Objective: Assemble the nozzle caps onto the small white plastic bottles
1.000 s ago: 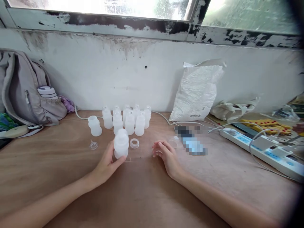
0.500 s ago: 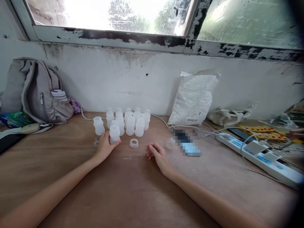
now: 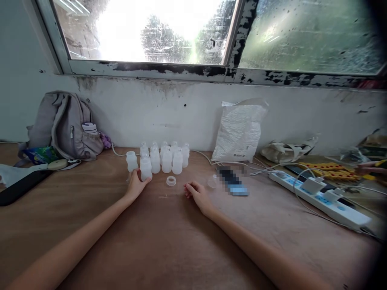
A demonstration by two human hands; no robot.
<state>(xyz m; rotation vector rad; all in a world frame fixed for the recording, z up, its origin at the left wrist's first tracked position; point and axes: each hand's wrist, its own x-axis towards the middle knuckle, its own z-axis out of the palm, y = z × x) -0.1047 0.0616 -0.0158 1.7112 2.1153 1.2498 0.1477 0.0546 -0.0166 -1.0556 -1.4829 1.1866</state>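
Observation:
My left hand (image 3: 137, 186) is closed around the lower part of a whitish, translucent baby bottle (image 3: 146, 169), which stands upright at the front left of a cluster of similar bottles (image 3: 167, 160). Left of it is an open-topped bottle (image 3: 132, 161) with no teat on it. Something small and clear beside my left fingers is mostly hidden. My right hand (image 3: 196, 193) rests on the table, its fingers loosely bent and nothing visible in them. Between my hands lies a clear ring (image 3: 171, 181). A clear, round cap (image 3: 212, 182) lies beyond my right hand.
A blurred-out flat object (image 3: 232, 181) lies right of the cap. Farther right are a white power strip (image 3: 320, 197) with cables and a person's hand (image 3: 367, 168) near yellow items (image 3: 329, 172). A white plastic bag (image 3: 237, 133) leans on the wall; a grey backpack (image 3: 65, 129) stands left.
My left hand has carried the bottle away from me and to the left, down to the cluster's front. My right hand stays near the table, fingers still bent. The view has tilted up.

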